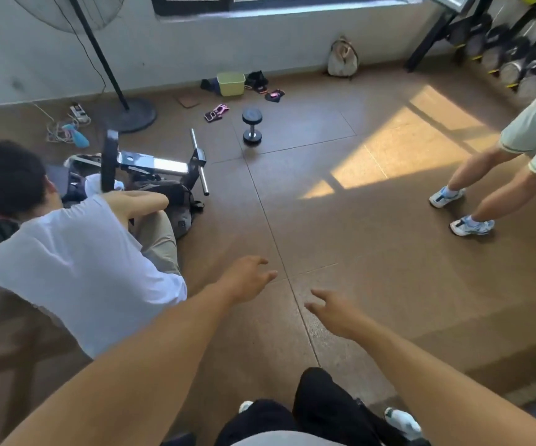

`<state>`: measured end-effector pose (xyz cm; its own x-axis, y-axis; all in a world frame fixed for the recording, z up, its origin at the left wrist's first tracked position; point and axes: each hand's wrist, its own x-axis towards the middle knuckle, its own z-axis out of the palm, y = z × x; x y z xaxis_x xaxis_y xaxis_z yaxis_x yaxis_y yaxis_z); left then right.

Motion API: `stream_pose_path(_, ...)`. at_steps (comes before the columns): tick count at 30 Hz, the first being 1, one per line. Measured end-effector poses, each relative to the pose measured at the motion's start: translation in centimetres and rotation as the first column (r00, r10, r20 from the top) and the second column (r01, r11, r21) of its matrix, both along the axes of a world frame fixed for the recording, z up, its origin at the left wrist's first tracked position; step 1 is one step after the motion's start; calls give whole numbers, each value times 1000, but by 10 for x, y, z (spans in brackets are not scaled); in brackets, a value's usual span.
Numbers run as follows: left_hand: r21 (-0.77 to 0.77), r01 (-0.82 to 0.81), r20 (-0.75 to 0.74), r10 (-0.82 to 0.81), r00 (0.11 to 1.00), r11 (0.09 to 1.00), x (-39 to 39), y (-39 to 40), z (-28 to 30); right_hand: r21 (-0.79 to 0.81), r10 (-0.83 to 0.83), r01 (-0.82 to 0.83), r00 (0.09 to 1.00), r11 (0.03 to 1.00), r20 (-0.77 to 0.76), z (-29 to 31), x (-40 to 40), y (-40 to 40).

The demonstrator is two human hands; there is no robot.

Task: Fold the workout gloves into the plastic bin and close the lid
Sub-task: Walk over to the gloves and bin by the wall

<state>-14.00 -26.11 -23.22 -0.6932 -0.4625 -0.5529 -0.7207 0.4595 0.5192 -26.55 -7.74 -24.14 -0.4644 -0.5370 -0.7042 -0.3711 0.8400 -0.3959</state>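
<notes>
A yellow-green plastic bin stands open on the floor by the far wall. Workout gloves lie around it: a pink-and-black one in front to the left, another pink-and-black one to the right, a dark one against the bin's right side and a dark one to its left. A flat brown piece lies left of the bin; whether it is the lid I cannot tell. My left hand and my right hand are stretched forward, empty, fingers apart, far short of the bin.
A dumbbell stands between me and the bin. A person in a white shirt sits at the left beside a bench frame. Another person's legs stand at the right. A fan stand, a backpack and a dumbbell rack line the wall.
</notes>
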Motion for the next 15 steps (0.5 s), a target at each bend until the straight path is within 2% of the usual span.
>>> stream_pose_path(9, 49, 0, 71, -3, 997, 999, -81, -99, -45, 108, 101, -114, 988, 988, 118, -34, -85, -120)
stream_pose_path(15, -72, -111, 31, 114, 993, 991, -179, -214, -26, 85, 106, -109, 993, 990, 49, -36, -190, -234)
